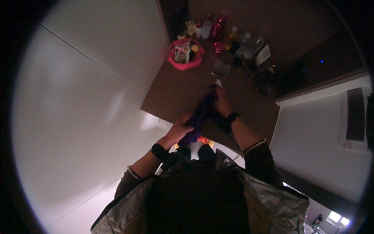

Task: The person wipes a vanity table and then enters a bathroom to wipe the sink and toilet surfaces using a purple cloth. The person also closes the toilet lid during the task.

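Observation:
A dark purple cloth (201,112) stretches slantwise over the near part of a brown wooden tabletop (163,87), its lower end hanging past the front edge. My left hand (180,130) grips the cloth near that edge, thumb on top. Farther in, my right hand (222,101) holds the upper end against the tabletop, its fingers partly hidden in the dark folds. Just beyond those fingers lies a small white piece (218,83), too blurred to name. A flat, clear-looking item (221,68) rests behind it.
At the back left stands a pink basket (184,65) with a white cable and small items inside. Several bottles (206,30), a shiny pink canister (217,29) and a round pink jar (218,47) line the back. Dim clutter (263,79) fills the right. A pale wall (87,102) borders the left.

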`<state>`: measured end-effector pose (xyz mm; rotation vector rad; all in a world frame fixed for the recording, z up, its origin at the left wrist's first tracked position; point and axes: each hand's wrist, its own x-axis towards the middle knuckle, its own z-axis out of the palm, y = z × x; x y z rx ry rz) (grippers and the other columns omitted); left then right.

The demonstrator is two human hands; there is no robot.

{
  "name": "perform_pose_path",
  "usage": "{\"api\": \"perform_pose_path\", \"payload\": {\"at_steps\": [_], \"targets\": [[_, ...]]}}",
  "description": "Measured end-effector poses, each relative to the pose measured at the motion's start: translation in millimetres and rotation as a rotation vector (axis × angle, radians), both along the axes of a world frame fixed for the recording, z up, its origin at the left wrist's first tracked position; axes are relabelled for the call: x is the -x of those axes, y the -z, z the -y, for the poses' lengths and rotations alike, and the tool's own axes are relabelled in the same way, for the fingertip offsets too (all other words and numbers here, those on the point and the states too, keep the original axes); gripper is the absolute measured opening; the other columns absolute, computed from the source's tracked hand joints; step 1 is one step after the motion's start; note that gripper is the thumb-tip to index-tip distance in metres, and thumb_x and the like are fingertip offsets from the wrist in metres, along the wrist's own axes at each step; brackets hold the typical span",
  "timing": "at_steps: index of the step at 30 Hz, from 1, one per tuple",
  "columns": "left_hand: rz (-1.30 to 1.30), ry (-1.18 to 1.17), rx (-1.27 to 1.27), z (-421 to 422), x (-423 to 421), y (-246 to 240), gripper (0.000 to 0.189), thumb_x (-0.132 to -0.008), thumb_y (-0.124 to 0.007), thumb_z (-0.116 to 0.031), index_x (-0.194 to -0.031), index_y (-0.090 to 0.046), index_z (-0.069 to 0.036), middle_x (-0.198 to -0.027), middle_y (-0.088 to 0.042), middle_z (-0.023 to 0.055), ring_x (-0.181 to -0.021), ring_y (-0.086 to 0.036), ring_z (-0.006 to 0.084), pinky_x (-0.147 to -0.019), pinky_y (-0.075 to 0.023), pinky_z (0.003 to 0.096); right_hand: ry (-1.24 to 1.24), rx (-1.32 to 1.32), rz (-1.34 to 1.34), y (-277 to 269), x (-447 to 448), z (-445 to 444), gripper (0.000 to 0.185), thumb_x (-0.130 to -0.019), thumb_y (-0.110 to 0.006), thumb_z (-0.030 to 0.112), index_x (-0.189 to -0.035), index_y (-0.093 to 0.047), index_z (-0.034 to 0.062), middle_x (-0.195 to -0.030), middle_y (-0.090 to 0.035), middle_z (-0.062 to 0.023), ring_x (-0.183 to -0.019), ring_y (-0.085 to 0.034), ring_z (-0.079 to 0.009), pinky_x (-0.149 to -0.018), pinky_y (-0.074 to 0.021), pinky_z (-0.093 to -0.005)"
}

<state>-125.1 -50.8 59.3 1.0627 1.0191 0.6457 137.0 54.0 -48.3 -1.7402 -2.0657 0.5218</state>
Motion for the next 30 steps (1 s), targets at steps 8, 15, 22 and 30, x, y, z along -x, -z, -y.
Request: {"api": "perform_pose_path", "payload": {"at_steps": [8,15,22,30], "targets": [[0.043,0.109,-0.035,-7,-15,31,0.06,-0.078,-0.058,0.002,-0.136,-0.043,-0.003,-0.126,-0.054,0.0099,-0.115,-0.051,0.0187,-0.101,-0.0387,0.0323,0.088,0.026,-0.052,2,-48,-22,0.058,-0.073,-0.058,-0.002,-0.13,-0.048,0.0013,-0.136,-0.046,-0.0174,-0.125,-0.043,-0.0359,-0.106,-0.0355,-0.0415],[0.036,0.144,-0.109,-9,-27,27,0.059,-0.077,-0.056,0.003,-0.135,-0.045,-0.003,-0.132,-0.052,0.012,-0.123,-0.047,0.022,-0.107,-0.0329,0.0356,0.158,0.061,0.062,-26,-60,-53,0.067,-0.068,-0.074,0.016,-0.128,-0.047,0.0046,-0.124,-0.053,-0.0193,-0.116,-0.049,-0.0368,-0.101,-0.0389,-0.0431],[0.011,0.141,-0.117,-3,-34,25,0.06,-0.08,-0.056,0.001,-0.139,-0.042,-0.004,-0.138,-0.048,0.0119,-0.129,-0.041,0.0216,-0.11,-0.0292,0.0361,-0.005,-0.221,0.202,-44,-55,-94,0.095,-0.058,-0.085,0.034,-0.135,-0.038,0.0057,-0.134,-0.044,-0.0184,-0.125,-0.042,-0.035,-0.104,-0.0361,-0.0435],[0.071,0.031,-0.007,19,-22,39,0.06,-0.083,-0.057,-0.002,-0.14,-0.04,-0.003,-0.136,-0.05,0.0116,-0.124,-0.046,0.0221,-0.109,-0.0311,0.0362,-0.075,-0.003,0.377,-35,-35,-138,0.089,-0.052,-0.087,0.044,-0.122,-0.051,0.002,-0.125,-0.05,-0.0176,-0.12,-0.044,-0.0349,-0.103,-0.0369,-0.0432]]}}
